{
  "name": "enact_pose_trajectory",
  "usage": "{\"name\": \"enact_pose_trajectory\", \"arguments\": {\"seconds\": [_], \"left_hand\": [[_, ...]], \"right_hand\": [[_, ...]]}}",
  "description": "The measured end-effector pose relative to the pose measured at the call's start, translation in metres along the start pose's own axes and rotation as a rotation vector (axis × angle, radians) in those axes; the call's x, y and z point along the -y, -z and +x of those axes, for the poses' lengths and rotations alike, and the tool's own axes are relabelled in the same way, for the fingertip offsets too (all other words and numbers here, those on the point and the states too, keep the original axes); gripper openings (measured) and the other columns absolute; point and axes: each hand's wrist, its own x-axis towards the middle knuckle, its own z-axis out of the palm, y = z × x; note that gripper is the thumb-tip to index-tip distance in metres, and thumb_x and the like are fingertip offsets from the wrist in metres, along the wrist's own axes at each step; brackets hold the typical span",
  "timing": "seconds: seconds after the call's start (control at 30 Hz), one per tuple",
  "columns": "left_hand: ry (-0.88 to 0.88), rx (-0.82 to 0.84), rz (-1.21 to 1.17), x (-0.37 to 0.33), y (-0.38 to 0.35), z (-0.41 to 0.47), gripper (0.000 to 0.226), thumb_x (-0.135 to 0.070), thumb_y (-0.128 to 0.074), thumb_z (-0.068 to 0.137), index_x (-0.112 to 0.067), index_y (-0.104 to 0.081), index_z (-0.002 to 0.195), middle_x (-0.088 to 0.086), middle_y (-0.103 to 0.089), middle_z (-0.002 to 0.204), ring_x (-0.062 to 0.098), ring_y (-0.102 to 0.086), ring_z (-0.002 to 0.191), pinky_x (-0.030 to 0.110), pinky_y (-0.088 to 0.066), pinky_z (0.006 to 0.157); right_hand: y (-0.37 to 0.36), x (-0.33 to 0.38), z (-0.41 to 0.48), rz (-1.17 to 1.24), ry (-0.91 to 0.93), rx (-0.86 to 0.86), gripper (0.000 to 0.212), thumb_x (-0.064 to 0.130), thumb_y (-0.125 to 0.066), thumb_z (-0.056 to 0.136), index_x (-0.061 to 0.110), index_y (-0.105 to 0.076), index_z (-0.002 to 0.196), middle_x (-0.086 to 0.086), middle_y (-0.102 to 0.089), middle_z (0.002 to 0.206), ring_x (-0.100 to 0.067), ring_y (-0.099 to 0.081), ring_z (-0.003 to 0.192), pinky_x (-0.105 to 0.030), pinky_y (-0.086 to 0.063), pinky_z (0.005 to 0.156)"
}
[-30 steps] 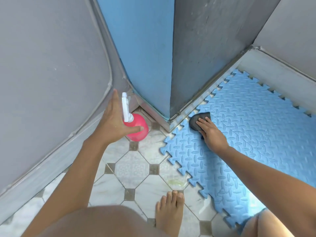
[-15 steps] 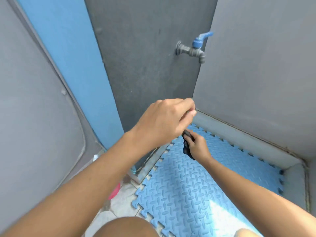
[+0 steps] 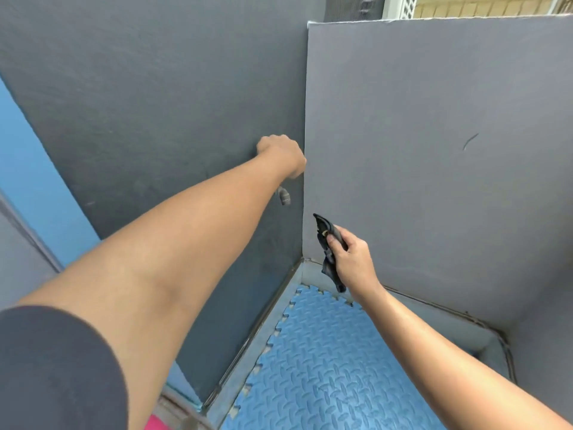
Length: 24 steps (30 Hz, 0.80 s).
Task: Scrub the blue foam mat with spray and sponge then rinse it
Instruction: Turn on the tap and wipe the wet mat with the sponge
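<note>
Up at the wall, the left hand [image 3: 283,155] is fisted over the tap [image 3: 284,197]; below it, right hand [image 3: 352,259] fingers pinch the sponge [image 3: 328,251] above the mat [image 3: 325,367].

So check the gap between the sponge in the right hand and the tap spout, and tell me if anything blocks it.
Nothing visible does. The dark sponge, pinched in the right hand, hangs below and right of the spout, open air between. The left hand covers the tap above.

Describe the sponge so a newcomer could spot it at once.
Start at the corner where the two grey walls meet, above the blue foam mat. The right hand is raised there, pinching the sponge. It is the only black, crumpled, dangling thing, below the grey tap spout.
</note>
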Motion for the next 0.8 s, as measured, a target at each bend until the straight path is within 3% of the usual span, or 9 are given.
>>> {"name": "enact_pose_trajectory", "arguments": {"seconds": [0.07, 0.13, 0.23, 0.4, 0.6, 0.8], "left_hand": [[0.016, 0.084, -0.092, 0.003, -0.005, 0.008, 0.038, -0.023, -0.042, 0.1, -0.01, -0.063, 0.128, 0.011, -0.06, 0.136, 0.034, -0.059, 0.105, 0.035, -0.041, 0.082], [-0.016, 0.119, -0.173, 0.005, -0.004, 0.009, 0.034, -0.028, -0.039, 0.102, -0.008, -0.061, 0.119, 0.014, -0.06, 0.128, 0.034, -0.057, 0.095, 0.035, -0.041, 0.078], [-0.087, 0.134, -0.21, 0.005, -0.001, 0.006, 0.038, -0.04, -0.036, 0.105, -0.007, -0.053, 0.1, 0.009, -0.053, 0.109, 0.032, -0.058, 0.09, 0.036, -0.04, 0.074], [-0.182, 0.151, -0.269, 0.005, -0.001, 0.007, 0.047, -0.041, -0.036, 0.103, -0.007, -0.044, 0.071, 0.008, -0.049, 0.083, 0.028, -0.048, 0.066, 0.035, -0.039, 0.064], [-0.199, 0.149, -0.292, 0.003, 0.0, 0.005, 0.047, -0.04, -0.037, 0.103, -0.009, -0.04, 0.068, 0.007, -0.046, 0.078, 0.024, -0.041, 0.062, 0.034, -0.035, 0.062], [-0.194, 0.151, -0.318, 0.005, -0.001, 0.005, 0.047, -0.041, -0.037, 0.104, -0.01, -0.039, 0.068, 0.006, -0.046, 0.078, 0.023, -0.039, 0.062, 0.033, -0.033, 0.06]], "right_hand": [[0.002, 0.001, 0.002, -0.013, 0.01, -0.002, 0.022, 0.02, -0.054, 0.099, 0.03, -0.072, 0.107, 0.023, -0.062, 0.063, -0.011, -0.059, 0.065, -0.045, -0.055, 0.07], [0.003, 0.002, 0.003, -0.044, 0.028, -0.016, 0.023, 0.017, -0.054, 0.1, 0.027, -0.072, 0.108, 0.025, -0.062, 0.063, -0.009, -0.06, 0.066, -0.039, -0.054, 0.068], [0.001, -0.001, 0.003, -0.06, 0.014, -0.023, 0.023, 0.017, -0.054, 0.1, 0.028, -0.073, 0.108, 0.023, -0.063, 0.064, -0.007, -0.058, 0.064, -0.044, -0.057, 0.075], [-0.005, 0.005, 0.002, -0.059, -0.005, -0.006, 0.024, 0.021, -0.054, 0.102, 0.032, -0.072, 0.112, 0.024, -0.069, 0.074, -0.004, -0.063, 0.071, -0.036, -0.055, 0.078], [-0.004, 0.014, 0.003, -0.061, 0.002, -0.009, 0.024, 0.022, -0.053, 0.103, 0.031, -0.072, 0.115, 0.019, -0.073, 0.085, -0.002, -0.064, 0.077, -0.032, -0.054, 0.077], [0.001, 0.014, 0.008, -0.065, 0.01, -0.024, 0.023, 0.019, -0.053, 0.102, 0.026, -0.072, 0.111, 0.025, -0.066, 0.067, -0.003, -0.059, 0.065, -0.033, -0.053, 0.072]]}}
